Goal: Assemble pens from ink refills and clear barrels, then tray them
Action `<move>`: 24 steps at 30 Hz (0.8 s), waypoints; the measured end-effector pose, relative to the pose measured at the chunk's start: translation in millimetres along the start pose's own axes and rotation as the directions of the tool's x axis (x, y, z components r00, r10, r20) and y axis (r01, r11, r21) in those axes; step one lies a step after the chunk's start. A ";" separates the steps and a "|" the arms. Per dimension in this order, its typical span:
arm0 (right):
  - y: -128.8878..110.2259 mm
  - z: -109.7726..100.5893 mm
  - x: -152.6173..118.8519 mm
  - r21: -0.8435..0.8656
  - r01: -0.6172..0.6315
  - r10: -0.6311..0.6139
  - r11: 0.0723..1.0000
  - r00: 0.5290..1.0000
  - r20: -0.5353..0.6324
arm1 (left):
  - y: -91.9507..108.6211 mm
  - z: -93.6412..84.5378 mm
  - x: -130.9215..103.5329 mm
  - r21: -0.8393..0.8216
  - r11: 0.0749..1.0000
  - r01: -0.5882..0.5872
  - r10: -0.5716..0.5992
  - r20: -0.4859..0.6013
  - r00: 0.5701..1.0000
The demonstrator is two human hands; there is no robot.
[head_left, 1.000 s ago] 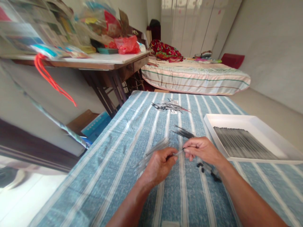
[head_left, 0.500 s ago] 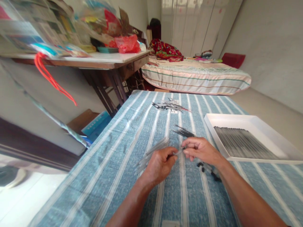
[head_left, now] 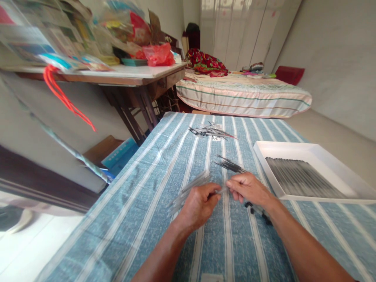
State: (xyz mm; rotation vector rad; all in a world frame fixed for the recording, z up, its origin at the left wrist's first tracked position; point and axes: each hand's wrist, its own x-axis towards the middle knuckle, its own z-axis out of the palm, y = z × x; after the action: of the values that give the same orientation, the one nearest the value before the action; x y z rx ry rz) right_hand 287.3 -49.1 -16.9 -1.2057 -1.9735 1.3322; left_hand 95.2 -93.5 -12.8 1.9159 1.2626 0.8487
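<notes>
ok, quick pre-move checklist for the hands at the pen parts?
1. Left hand pinching the clear pen barrel: ok.
2. Right hand at the barrel's other end: ok.
3. Refill seated in barrel: cannot tell, too small.
4. Loose clear barrels beside left hand: ok.
5. Black refills ahead of right hand: ok.
6. White tray at right, rows of pens inside: ok.

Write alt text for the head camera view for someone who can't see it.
Two bare hands meet over a blue striped tablecloth: the left hand and right hand pinch a thin clear tube between them. Clear tubes lie by the left hand, dark thin rods just beyond, and a white tray of dark rods sits to the right.
</notes>
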 end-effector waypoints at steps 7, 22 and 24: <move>-3.8 0.3 -0.3 -0.017 0.023 -0.023 1.000 1.000 -0.001 | -1.8 1.2 -0.7 0.007 1.000 0.005 -0.005 0.005 1.000; -5.0 -0.4 -0.8 0.003 0.014 -0.014 1.000 1.000 0.007 | -2.8 1.9 -0.9 0.032 0.999 -0.022 0.022 -0.007 1.000; -5.2 -0.8 -1.1 0.002 0.014 -0.015 1.000 1.000 0.022 | -3.5 1.5 -0.9 0.036 0.999 -0.039 0.040 -0.014 0.999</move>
State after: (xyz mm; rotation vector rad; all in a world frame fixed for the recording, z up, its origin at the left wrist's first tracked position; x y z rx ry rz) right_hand 286.3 -50.4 -11.7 -1.1786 -1.9915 1.3452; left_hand 94.5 -93.6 -16.5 1.9718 1.2603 0.8676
